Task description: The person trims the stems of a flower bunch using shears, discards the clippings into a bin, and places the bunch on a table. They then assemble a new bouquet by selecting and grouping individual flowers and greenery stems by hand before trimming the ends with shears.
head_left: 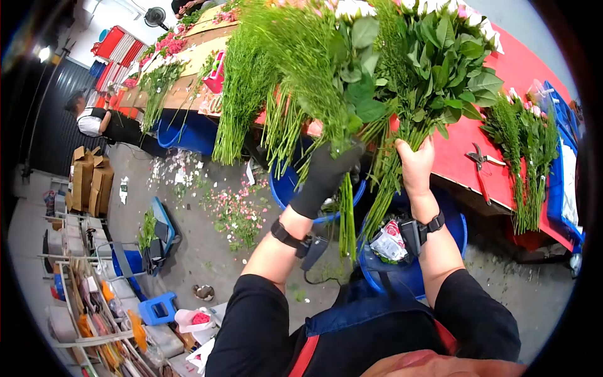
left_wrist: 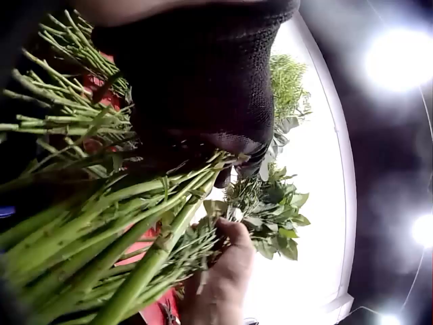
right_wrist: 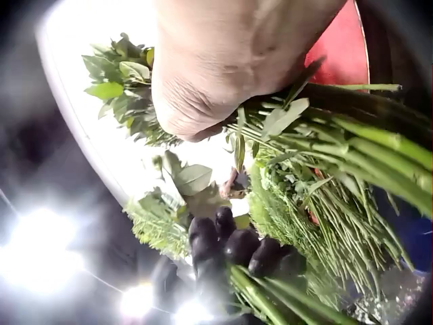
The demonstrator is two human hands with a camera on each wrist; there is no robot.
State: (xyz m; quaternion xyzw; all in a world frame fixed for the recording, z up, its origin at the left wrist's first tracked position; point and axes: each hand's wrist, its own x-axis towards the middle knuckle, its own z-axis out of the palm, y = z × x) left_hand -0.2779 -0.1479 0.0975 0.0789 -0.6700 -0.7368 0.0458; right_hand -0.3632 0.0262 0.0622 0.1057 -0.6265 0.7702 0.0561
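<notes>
My left hand (head_left: pixel 328 177), in a black glove, grips a bunch of green stems (head_left: pixel 347 217) with broad leaves and pale flowers at the top. In the left wrist view the glove (left_wrist: pixel 203 88) wraps round thick stems (left_wrist: pixel 145 261). My bare right hand (head_left: pixel 416 164) holds a larger leafy bunch of flowers (head_left: pixel 443 69), with white and pink blooms at its head and stems hanging downward. The two bunches are side by side over the table edge. The right wrist view shows the gloved fingertips (right_wrist: pixel 240 245) curled round stems, below the bare hand (right_wrist: pixel 210 74).
Feathery greens (head_left: pixel 242 94) hang over the edge of the red-topped table (head_left: pixel 461 141). Pruning shears (head_left: pixel 480 160) and another flower bunch (head_left: pixel 531 157) lie at right. Blue buckets (head_left: pixel 461 229) stand below. Petals (head_left: pixel 235 210) litter the floor. Another person (head_left: pixel 94 119) stands at far left.
</notes>
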